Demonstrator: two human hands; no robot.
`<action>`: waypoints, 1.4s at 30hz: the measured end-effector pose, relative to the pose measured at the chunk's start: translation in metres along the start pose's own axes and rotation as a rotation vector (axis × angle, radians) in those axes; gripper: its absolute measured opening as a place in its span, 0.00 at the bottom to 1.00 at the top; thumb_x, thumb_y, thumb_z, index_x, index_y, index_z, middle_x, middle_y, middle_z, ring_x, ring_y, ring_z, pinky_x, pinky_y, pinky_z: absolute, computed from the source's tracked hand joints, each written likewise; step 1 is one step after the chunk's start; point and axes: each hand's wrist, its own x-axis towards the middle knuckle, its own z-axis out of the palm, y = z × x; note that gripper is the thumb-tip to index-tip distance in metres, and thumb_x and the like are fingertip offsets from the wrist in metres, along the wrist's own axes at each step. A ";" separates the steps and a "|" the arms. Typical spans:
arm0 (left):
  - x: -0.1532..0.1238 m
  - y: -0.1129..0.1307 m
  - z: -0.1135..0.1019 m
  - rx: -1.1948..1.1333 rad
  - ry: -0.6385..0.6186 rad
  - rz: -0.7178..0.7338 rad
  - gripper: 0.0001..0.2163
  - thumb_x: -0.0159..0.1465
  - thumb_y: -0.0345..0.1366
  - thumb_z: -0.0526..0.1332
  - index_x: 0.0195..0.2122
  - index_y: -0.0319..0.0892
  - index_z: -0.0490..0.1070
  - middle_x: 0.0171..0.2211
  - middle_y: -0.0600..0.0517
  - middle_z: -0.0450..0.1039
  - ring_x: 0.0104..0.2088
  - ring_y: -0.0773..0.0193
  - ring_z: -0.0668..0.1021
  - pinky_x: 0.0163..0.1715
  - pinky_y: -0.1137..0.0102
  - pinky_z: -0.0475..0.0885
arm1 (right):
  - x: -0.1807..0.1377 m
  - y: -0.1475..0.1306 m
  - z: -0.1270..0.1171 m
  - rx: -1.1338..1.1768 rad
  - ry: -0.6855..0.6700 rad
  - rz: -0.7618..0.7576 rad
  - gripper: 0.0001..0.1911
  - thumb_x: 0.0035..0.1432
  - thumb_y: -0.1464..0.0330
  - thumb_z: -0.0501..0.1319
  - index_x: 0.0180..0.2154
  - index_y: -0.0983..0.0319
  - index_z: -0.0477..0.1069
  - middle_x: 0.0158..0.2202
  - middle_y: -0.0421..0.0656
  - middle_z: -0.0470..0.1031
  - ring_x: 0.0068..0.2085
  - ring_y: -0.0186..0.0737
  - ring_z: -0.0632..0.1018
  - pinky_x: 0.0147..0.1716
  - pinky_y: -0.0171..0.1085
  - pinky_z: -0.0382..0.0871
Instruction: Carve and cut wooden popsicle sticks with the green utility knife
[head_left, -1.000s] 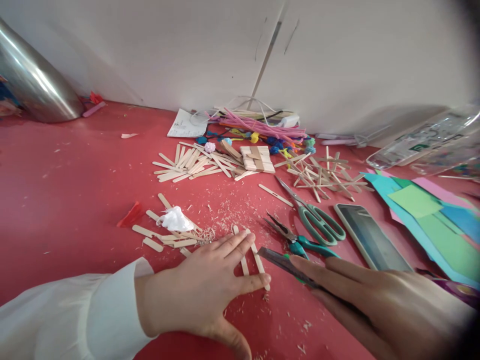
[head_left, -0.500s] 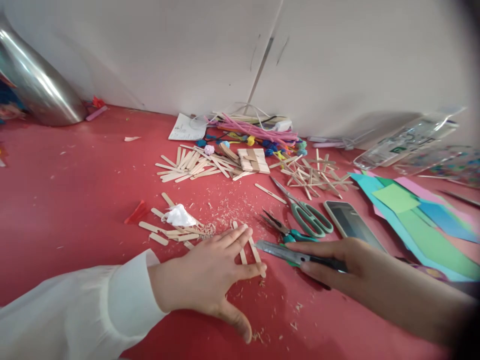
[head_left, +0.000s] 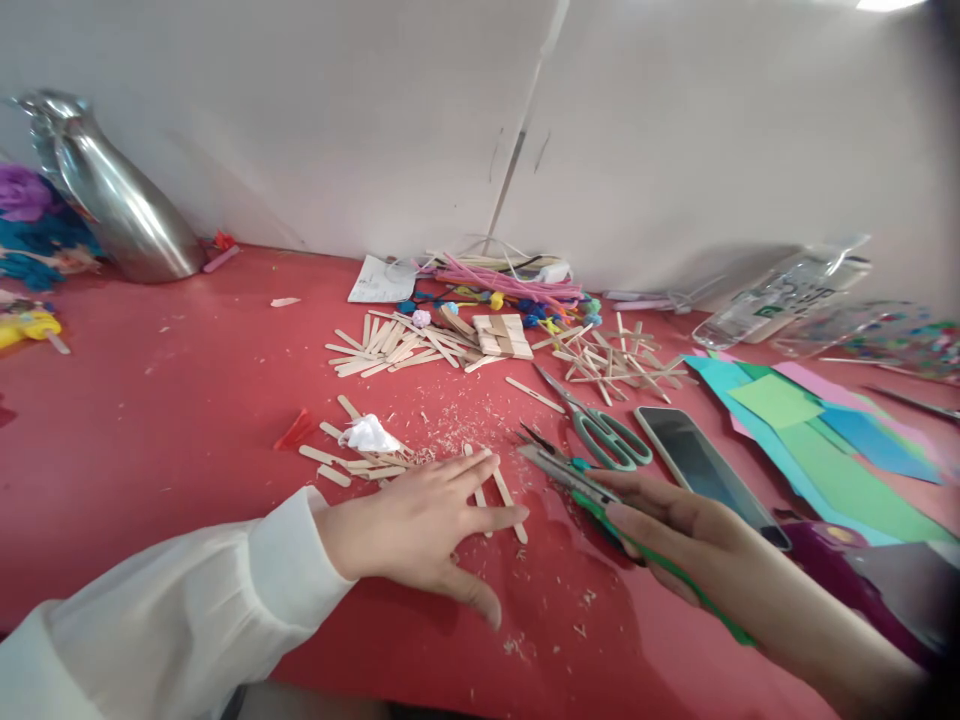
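Left hand (head_left: 424,515) apparently on two wooden sticks (head_left: 508,490), green utility knife (head_left: 589,502) in right hand (head_left: 686,525)

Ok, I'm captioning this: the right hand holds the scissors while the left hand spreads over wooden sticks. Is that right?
Not quite: in the head view, the right hand holds a utility knife; the scissors lie on the table.

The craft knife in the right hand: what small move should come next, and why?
Perhaps ease the craft knife toward the bare stretch of the nearest stick, clear of the left hand's fingers. The right hand holds the knife with its blade pointing that way, seemingly not touching the stick, while the left hand lies spread over part of it.
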 end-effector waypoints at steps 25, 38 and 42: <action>0.041 -0.002 -0.004 -0.802 0.549 -0.402 0.08 0.61 0.38 0.55 0.29 0.39 0.66 0.21 0.56 0.65 0.22 0.72 0.67 0.24 0.75 0.63 | 0.058 -0.023 0.038 0.453 0.109 -0.518 0.15 0.51 0.57 0.59 0.33 0.59 0.59 0.17 0.31 0.60 0.17 0.28 0.63 0.16 0.30 0.57; 0.041 0.003 0.003 -1.090 0.368 -0.349 0.14 0.63 0.42 0.51 0.26 0.38 0.64 0.19 0.55 0.67 0.19 0.71 0.71 0.21 0.76 0.66 | 0.057 -0.025 0.039 0.608 -0.040 -0.328 0.18 0.45 0.61 0.66 0.36 0.60 0.63 0.17 0.30 0.63 0.15 0.24 0.62 0.14 0.27 0.56; 0.041 0.002 0.004 -1.053 0.383 -0.370 0.15 0.63 0.44 0.51 0.26 0.39 0.63 0.21 0.53 0.68 0.19 0.70 0.73 0.20 0.76 0.66 | 0.058 -0.025 0.036 0.615 -0.023 -0.354 0.16 0.45 0.62 0.66 0.32 0.60 0.63 0.18 0.30 0.63 0.16 0.24 0.63 0.15 0.27 0.57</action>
